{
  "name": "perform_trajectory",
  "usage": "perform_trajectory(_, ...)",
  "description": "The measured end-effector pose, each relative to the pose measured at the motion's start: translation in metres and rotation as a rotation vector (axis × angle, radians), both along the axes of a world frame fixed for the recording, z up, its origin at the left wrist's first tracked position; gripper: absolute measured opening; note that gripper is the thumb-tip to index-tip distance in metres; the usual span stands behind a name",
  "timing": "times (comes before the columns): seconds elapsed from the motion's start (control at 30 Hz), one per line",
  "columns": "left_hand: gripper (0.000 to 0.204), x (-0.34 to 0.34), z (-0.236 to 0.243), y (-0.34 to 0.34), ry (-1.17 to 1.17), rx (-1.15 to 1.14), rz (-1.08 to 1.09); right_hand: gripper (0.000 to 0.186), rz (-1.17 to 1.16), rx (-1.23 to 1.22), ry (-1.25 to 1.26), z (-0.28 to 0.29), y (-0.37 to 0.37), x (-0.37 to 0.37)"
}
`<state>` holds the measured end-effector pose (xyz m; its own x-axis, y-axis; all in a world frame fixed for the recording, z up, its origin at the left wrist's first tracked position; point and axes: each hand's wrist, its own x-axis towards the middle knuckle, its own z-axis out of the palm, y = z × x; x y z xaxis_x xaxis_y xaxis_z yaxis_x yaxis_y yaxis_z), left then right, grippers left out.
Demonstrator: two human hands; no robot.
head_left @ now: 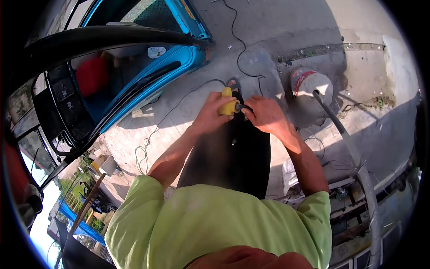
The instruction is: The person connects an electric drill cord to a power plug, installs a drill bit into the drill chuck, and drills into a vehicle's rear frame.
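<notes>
My left hand [210, 114] is closed round a bulky yellow piece [229, 107], held over my dark trousers; its exact kind is unclear. A short grey and black cord end [239, 107] meets the yellow piece on its right side. My right hand [265, 114] pinches this cord end close to where the two meet. Its fingertips are partly hidden. Beyond my hands a sandaled foot [233, 84] rests on the concrete. One thin dark cable [199, 86] runs over the ground from near the yellow piece toward the left.
A blue vehicle [188, 56] with a black curved bar and a red seat-like object [92, 75] stands at the left. At the right a round bucket-like base [316, 85] holds a grey pole [337, 123]. Another black cable [237, 42] crosses the concrete ahead.
</notes>
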<state>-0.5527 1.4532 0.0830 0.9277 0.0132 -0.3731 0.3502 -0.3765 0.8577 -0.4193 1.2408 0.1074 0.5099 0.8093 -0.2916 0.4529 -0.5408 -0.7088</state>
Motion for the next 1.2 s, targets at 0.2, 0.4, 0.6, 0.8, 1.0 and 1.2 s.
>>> perform_trajectory(0.2,0.066,0.073,-0.003,0.002,0.098,-0.092,-0.031,0.021,0.146,0.095,0.005,-0.021,-0.005,0.075)
perform_trajectory(0.4,0.066,0.19,0.014,-0.005,0.021,0.068,-0.001,0.022,0.146,0.134,0.114,-0.011,-0.007,0.191)
perform_trajectory(0.6,0.065,0.315,-0.005,-0.013,-0.042,0.072,0.082,0.022,-0.005,0.189,0.057,-0.029,-0.017,0.33)
perform_trajectory(0.8,0.064,0.396,-0.021,-0.011,0.121,0.073,0.258,0.031,0.001,0.324,-0.068,-0.032,-0.009,0.44)
perform_trajectory(1.0,0.057,0.443,-0.127,0.029,0.446,-0.207,0.888,0.027,-0.048,0.279,0.17,-0.044,0.029,0.546)
perform_trajectory(1.2,0.06,0.5,-0.267,0.081,0.582,-0.303,1.159,0.021,0.077,0.16,0.348,-0.099,0.105,0.651)
